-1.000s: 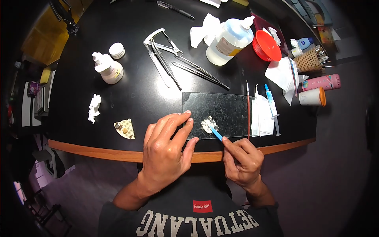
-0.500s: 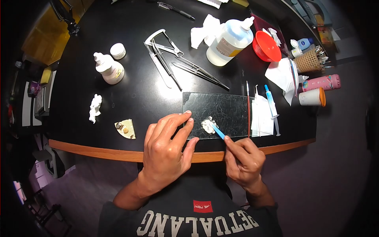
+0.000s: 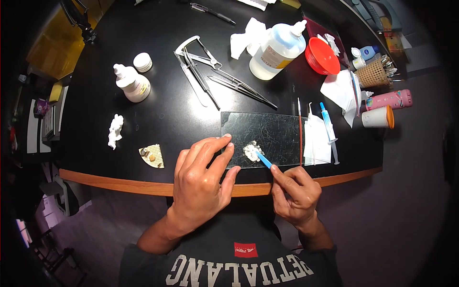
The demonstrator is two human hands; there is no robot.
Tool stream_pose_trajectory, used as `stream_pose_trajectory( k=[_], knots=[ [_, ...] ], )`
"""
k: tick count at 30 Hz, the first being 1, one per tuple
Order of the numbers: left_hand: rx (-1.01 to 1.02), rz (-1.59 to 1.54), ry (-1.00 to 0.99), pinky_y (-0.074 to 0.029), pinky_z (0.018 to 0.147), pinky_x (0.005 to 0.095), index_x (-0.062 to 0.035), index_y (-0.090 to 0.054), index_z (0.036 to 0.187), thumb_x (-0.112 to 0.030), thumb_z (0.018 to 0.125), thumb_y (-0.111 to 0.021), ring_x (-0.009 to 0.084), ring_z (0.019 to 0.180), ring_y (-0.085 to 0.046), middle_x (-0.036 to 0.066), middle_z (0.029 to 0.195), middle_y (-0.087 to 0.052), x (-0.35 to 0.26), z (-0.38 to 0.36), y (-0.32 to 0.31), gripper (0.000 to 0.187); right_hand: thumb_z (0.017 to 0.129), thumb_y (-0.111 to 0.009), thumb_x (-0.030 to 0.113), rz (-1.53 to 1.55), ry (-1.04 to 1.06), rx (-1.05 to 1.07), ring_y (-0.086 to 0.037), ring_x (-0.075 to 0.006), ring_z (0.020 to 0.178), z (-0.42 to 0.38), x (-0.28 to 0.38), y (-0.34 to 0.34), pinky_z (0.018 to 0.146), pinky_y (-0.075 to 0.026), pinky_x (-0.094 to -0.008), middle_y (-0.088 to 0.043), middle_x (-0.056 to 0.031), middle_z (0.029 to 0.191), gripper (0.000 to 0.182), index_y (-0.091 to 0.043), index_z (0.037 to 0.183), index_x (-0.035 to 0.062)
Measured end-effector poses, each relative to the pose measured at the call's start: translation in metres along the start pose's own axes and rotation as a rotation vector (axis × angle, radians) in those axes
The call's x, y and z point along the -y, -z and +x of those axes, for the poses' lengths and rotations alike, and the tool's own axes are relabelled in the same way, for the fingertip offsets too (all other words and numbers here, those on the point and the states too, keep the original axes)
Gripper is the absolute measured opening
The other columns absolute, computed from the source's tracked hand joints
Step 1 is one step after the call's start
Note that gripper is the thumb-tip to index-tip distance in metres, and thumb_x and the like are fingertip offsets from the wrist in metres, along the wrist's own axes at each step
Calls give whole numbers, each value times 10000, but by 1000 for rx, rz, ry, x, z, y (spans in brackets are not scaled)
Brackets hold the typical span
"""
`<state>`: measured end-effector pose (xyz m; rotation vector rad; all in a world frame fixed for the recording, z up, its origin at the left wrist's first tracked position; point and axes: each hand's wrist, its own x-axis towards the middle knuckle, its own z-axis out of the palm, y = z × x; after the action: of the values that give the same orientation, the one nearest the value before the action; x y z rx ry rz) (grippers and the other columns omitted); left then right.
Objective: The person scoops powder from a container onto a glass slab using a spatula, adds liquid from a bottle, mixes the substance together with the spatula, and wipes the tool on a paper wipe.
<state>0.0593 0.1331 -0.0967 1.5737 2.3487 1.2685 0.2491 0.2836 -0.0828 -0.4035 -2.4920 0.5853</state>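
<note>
My right hand [image 3: 297, 196] is closed round a blue plastic spatula [image 3: 265, 160], its tip in a small heap of white powder [image 3: 251, 152]. The powder lies on a scratched glass slab [image 3: 277, 129] near the table's front edge. At the slab's left edge, my left hand [image 3: 203, 174] is held with its fingers stretched and apart, fingertips right at the glass, nothing in its grasp. A thin brown-handled brush [image 3: 300, 134] lies across the slab's right part, beside a white paper pad [image 3: 316, 143].
A blue-tipped syringe [image 3: 327, 122] lies right of the pad. Behind the slab are tweezers [image 3: 244, 89], a metal caliper [image 3: 209, 60] and a large clear bottle [image 3: 277, 52]. To the left stand a white dropper bottle [image 3: 133, 85], crumpled tissue [image 3: 115, 130] and a beige mesh piece [image 3: 154, 157].
</note>
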Motion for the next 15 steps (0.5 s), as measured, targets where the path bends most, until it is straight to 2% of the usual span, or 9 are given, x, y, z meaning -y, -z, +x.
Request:
stream_pose_trajectory(
  k=[6,7,15],
  knots=[
    [-1,-6,0,-510,932,408,21,-786,1202,-64,784,-905,320,1173,-716,116,1319,-751,-1,0,-1,443,782,-808,-100,43,-46,37,-623,-168,551,1,2,0,476,-466,-305,-639,-83,751,400,-844,1173,-28],
    [-4,-7,1,-509,930,407,21,-786,1202,-64,784,-905,320,1174,-716,116,1319,-751,-1,0,-1,443,787,-806,-101,49,-14,-18,-631,-174,554,0,2,-1,482,-470,-305,-643,-86,754,397,-842,1175,-28],
    [1,0,-5,-508,925,404,23,-784,1201,-69,784,-908,317,1166,-717,116,1313,-753,1,-1,0,444,778,-803,-113,38,-3,-16,-637,-158,562,-3,3,-3,470,-456,-300,-647,-84,748,402,-840,1172,-43]
  ],
)
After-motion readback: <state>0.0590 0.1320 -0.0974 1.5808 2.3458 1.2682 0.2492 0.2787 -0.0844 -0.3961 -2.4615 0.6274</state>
